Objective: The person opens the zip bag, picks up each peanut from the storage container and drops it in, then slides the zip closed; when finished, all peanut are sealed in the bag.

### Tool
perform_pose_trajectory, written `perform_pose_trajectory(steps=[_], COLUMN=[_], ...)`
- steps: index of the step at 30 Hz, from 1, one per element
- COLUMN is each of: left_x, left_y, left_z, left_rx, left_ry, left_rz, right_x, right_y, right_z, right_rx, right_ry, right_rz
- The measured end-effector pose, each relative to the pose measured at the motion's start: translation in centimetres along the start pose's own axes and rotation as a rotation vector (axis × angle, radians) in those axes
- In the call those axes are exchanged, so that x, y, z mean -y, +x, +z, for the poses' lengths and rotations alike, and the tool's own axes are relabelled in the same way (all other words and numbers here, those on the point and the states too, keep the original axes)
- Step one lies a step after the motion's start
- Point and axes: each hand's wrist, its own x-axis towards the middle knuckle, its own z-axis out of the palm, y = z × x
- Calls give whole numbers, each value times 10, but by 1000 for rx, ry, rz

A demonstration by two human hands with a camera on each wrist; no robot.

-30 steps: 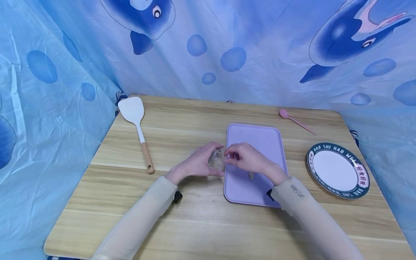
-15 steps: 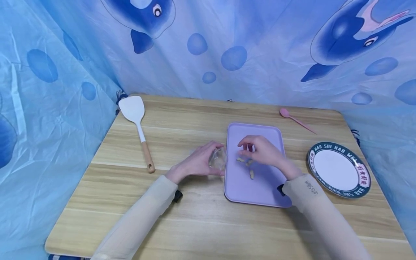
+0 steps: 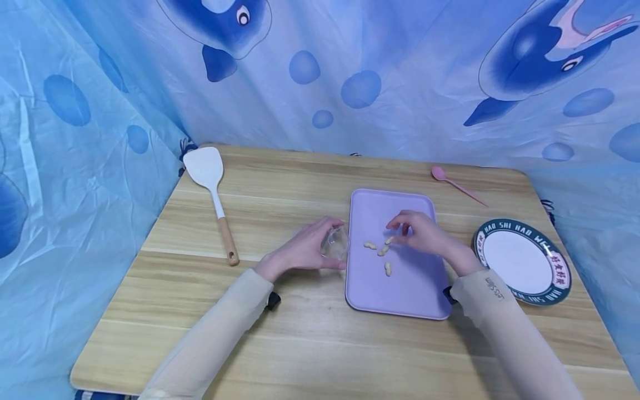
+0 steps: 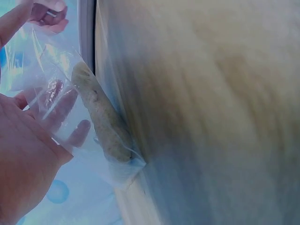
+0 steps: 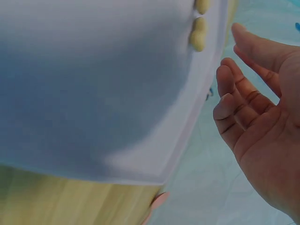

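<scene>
From the head, I look over a wood-grained tabletop with rounded corners, backed by a blue curtain printed with sea creatures. The purple tray lies inside the tabletop's edges, its low rim raised all round. A white spatula lies well left of the tray, with a broad run of wood between; a pink spoon lies beyond its far right corner; a patterned plate sits to its right, across a narrower strip of wood. My left grip curls round a clear container at the tray's left edge; whether it touches the rim I cannot tell. My right grip is over the tray, fingers loosely bent, beside four peanuts on its middle.

At my left wrist, a peanut shows inside the container, the tray's neighbouring wood filling the right side, blurred.

At my right wrist, my fingers hold nothing; two peanuts show on the tray, apart from the fingertips, and its rounded corner stands out against wood and curtain.
</scene>
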Motion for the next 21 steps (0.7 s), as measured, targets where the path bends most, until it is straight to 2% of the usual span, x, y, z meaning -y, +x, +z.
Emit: perform_pose_trajectory(steps=[8, 21], left_x=[0, 0], left_y=[0, 0], left_z=[1, 0], left_rx=[-2, 1], left_ry=[-9, 2], left_rz=[7, -1], right_x=[-13, -14], right_y=[-6, -5], right_z=[8, 13], right_rx=[39, 52], right_ry=[0, -13], right_rz=[24, 48])
